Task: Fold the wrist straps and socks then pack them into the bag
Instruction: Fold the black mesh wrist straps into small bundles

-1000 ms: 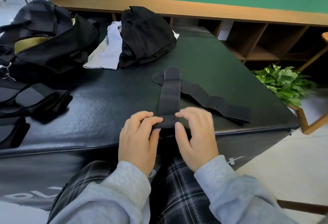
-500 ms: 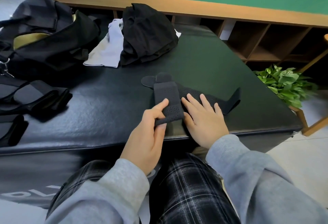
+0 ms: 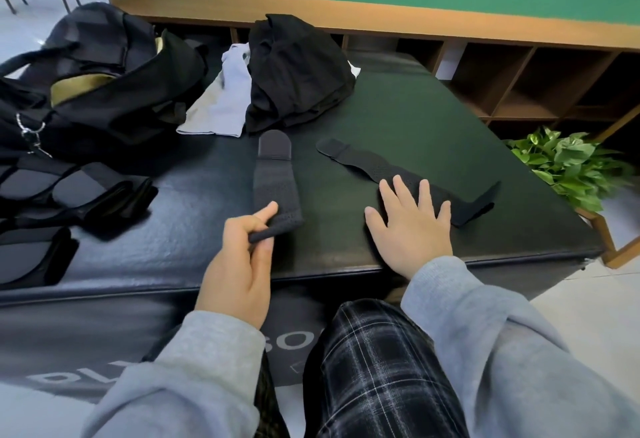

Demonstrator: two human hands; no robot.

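- Head view: our left hand [image 3: 239, 264] pinches the near end of the folded wrist strap [image 3: 275, 183] between thumb and forefinger; its long axis runs away from us, toward the bag [image 3: 104, 91] at far left.
- Our right hand [image 3: 412, 226] lies flat with fingers spread, pressing the near part of the unfolded wrist strap [image 3: 408, 174], which stretches crosswise beyond the fingertips.
- We judge the left hand nearer the bag, so it would carry the folded strap over.
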